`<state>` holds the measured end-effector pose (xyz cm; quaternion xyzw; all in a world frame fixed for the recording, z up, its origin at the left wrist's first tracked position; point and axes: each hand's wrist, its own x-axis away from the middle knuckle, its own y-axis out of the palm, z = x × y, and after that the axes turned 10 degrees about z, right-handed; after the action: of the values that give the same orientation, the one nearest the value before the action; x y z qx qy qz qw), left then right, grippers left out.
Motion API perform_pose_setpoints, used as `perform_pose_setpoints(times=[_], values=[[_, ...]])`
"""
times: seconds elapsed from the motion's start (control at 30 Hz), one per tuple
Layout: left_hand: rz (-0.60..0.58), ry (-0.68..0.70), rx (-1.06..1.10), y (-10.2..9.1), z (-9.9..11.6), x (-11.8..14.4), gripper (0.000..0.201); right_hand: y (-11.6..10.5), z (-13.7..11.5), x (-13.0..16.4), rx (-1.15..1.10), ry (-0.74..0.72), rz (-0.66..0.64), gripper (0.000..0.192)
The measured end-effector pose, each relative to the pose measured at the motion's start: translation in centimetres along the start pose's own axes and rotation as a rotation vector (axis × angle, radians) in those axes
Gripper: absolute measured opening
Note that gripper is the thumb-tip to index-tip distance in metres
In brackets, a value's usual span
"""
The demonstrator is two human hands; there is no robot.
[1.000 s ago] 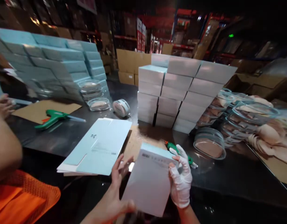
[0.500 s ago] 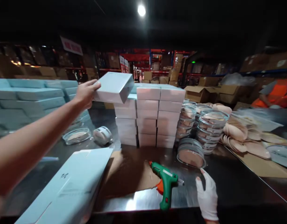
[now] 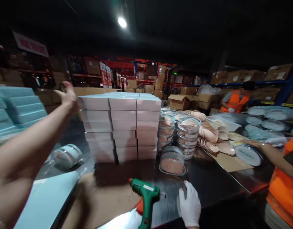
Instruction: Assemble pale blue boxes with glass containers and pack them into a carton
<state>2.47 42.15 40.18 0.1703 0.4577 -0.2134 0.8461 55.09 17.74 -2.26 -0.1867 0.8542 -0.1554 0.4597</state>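
Observation:
My bare left hand (image 3: 69,97) is stretched out at the upper left side of a stack of pale blue boxes (image 3: 123,127). Its fingers are apart with nothing in them; whether it touches the stack I cannot tell. My right hand (image 3: 190,205), in a white glove, rests near the table's front edge with fingers extended and nothing held. Between the stack and that hand lies a green hot glue gun (image 3: 146,194) with an orange trigger. Round clear containers (image 3: 173,162) lean together behind the glove. A flat pale blue box (image 3: 48,198) lies under my left forearm.
More pale blue boxes (image 3: 22,105) are piled at far left. Clear round containers (image 3: 189,136) stand stacked right of the boxes, beside beige oval pieces (image 3: 208,132). A person in an orange vest (image 3: 283,184) reaches in from the right; another person (image 3: 237,100) is farther back.
My left hand has set the box it carried onto the stack's left column and let go. The view has swung right, bringing a nearby person into sight. My right hand stays on the table.

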Motion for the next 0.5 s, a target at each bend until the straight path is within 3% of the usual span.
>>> perform_pose_setpoints(times=[0.1,0.17,0.2,0.3,0.37,0.4,0.43,0.5], values=[[0.157,-0.064,-0.022,-1.3,-1.6,3.2,0.110,-1.1,-1.4,-0.5,0.059,-0.014,-0.030,0.053],[0.087,0.128,0.019,-2.5,-1.8,8.3,0.128,-1.9,-2.8,-1.1,0.134,-0.047,-0.109,0.051],[-0.001,0.276,0.062,-3.2,-1.4,11.7,0.128,-2.3,-3.4,-1.4,0.184,-0.067,-0.172,0.049],[-0.184,0.675,0.240,-7.0,2.2,24.3,0.086,-3.2,-5.1,-2.0,0.260,-0.099,-0.301,0.046],[-0.322,0.997,0.413,-11.0,5.8,32.2,0.059,-4.2,-6.0,-1.9,0.302,-0.111,-0.370,0.047],[-0.401,1.146,0.484,-13.2,7.5,35.3,0.057,-5.0,-6.3,-1.7,0.321,-0.124,-0.403,0.050],[-0.474,1.182,0.531,-15.3,9.1,37.8,0.057,-6.1,-6.8,-1.3,0.334,-0.152,-0.432,0.053],[-0.613,1.060,0.595,-18.5,11.8,41.0,0.054,-8.9,-8.0,-0.3,0.349,-0.266,-0.470,0.059]])
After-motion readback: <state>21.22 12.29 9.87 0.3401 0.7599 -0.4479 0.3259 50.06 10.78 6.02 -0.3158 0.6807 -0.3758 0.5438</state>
